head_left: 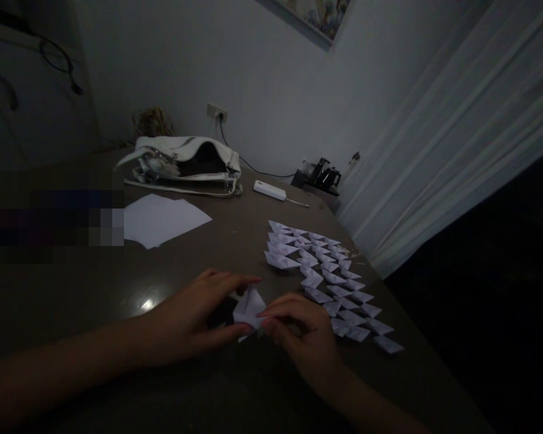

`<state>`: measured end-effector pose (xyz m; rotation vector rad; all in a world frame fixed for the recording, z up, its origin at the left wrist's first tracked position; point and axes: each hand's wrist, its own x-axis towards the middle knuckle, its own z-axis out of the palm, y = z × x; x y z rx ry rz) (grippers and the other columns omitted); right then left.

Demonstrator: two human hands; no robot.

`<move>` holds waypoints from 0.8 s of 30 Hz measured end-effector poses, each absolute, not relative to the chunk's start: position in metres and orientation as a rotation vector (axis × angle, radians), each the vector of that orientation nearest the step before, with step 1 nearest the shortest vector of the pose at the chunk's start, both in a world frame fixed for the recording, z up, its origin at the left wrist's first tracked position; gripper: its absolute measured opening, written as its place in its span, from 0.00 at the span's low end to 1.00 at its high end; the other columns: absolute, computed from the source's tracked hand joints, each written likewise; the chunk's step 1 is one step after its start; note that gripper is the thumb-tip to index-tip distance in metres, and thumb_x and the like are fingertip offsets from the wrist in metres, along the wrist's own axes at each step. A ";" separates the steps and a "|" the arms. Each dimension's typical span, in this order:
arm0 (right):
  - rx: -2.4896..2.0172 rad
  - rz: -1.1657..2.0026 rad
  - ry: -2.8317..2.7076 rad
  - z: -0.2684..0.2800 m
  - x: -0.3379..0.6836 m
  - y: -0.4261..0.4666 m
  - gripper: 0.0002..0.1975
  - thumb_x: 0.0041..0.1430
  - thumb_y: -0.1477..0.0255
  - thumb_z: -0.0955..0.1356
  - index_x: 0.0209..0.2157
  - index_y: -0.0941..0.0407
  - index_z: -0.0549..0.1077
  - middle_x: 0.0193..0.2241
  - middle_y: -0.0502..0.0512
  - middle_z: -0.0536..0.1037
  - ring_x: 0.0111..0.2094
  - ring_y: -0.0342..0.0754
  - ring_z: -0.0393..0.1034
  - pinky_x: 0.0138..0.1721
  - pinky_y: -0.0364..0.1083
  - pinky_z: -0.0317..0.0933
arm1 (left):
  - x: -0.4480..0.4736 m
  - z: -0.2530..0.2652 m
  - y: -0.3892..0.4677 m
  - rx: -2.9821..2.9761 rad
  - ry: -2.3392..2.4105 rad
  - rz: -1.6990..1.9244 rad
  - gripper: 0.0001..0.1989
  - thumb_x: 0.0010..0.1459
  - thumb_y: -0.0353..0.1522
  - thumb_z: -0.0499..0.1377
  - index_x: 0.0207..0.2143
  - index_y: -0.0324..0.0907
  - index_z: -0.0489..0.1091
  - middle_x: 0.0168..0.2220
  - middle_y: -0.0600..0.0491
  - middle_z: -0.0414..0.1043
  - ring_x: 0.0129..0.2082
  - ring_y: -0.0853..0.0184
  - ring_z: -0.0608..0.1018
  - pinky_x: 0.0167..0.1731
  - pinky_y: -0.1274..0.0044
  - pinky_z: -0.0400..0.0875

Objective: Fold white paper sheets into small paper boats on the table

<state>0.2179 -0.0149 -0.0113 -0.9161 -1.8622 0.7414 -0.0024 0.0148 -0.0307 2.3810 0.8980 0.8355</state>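
Note:
Between my hands is a small piece of folded white paper [248,306], held just above the dark table. My left hand [194,316] grips its left side, index finger at the top and thumb at the lower edge. My right hand [301,328] pinches the right corner between thumb and forefinger. Right of the hands stand several folded paper boats [339,291] in close slanting rows. A stack of white paper sheets [163,220] lies to the left, its left part covered by a blurred block.
At the back of the table [235,253] lies a white handbag [187,163] with its strap. Beside it is a white power bank [270,190] with a short cable. Black appliances [319,175] stand at the far corner, near a white curtain [434,120] along the right edge.

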 end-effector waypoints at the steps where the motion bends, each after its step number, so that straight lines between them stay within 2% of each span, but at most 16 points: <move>1: -0.929 0.752 -1.862 -0.012 0.218 -0.015 0.02 0.56 0.73 0.72 0.32 0.53 0.80 0.28 0.51 0.79 0.25 0.41 0.71 0.24 0.39 0.64 | -0.003 -0.031 0.014 2.375 0.880 0.828 0.29 0.59 0.41 0.60 0.61 0.48 0.58 0.52 0.48 0.70 0.50 0.59 0.73 0.47 0.70 0.69; 8: -0.980 0.760 -1.906 -0.016 0.219 -0.012 0.03 0.56 0.73 0.72 0.34 0.54 0.78 0.30 0.52 0.78 0.28 0.44 0.72 0.26 0.41 0.65 | -0.001 -0.024 0.010 2.280 0.811 0.799 0.25 0.61 0.36 0.58 0.60 0.46 0.59 0.54 0.48 0.70 0.48 0.62 0.75 0.46 0.72 0.70; 11: -0.987 0.685 -1.946 -0.015 0.219 -0.011 0.03 0.55 0.73 0.72 0.33 0.54 0.77 0.32 0.52 0.76 0.26 0.42 0.69 0.26 0.41 0.64 | 0.001 -0.019 0.009 2.248 0.734 0.831 0.23 0.60 0.33 0.57 0.58 0.43 0.61 0.52 0.47 0.72 0.46 0.62 0.76 0.44 0.74 0.72; 13: -1.025 0.624 -1.932 -0.015 0.220 -0.010 0.06 0.53 0.72 0.73 0.34 0.54 0.75 0.34 0.52 0.74 0.26 0.42 0.66 0.26 0.42 0.64 | 0.003 -0.017 0.009 2.219 0.708 0.837 0.22 0.60 0.31 0.57 0.57 0.42 0.61 0.50 0.47 0.72 0.45 0.63 0.77 0.42 0.74 0.72; 16: -1.124 0.581 -1.872 -0.017 0.221 -0.009 0.16 0.49 0.70 0.75 0.41 0.52 0.71 0.36 0.53 0.72 0.31 0.46 0.68 0.30 0.45 0.65 | 0.005 -0.016 0.007 2.179 0.712 0.847 0.22 0.60 0.30 0.57 0.57 0.42 0.62 0.50 0.47 0.73 0.45 0.62 0.77 0.41 0.75 0.73; 19: -1.194 0.705 -1.849 -0.019 0.223 -0.010 0.22 0.50 0.68 0.74 0.45 0.53 0.66 0.38 0.55 0.74 0.35 0.49 0.70 0.33 0.47 0.66 | 0.006 -0.017 0.006 2.145 0.706 0.850 0.22 0.60 0.30 0.57 0.57 0.42 0.63 0.51 0.47 0.72 0.48 0.62 0.76 0.45 0.74 0.72; 24: -1.153 0.936 -1.879 -0.020 0.224 -0.010 0.15 0.55 0.69 0.72 0.44 0.54 0.69 0.37 0.54 0.77 0.32 0.46 0.72 0.30 0.44 0.65 | 0.009 -0.019 0.008 2.089 0.712 0.837 0.22 0.60 0.29 0.58 0.57 0.42 0.64 0.52 0.47 0.72 0.50 0.62 0.75 0.49 0.72 0.70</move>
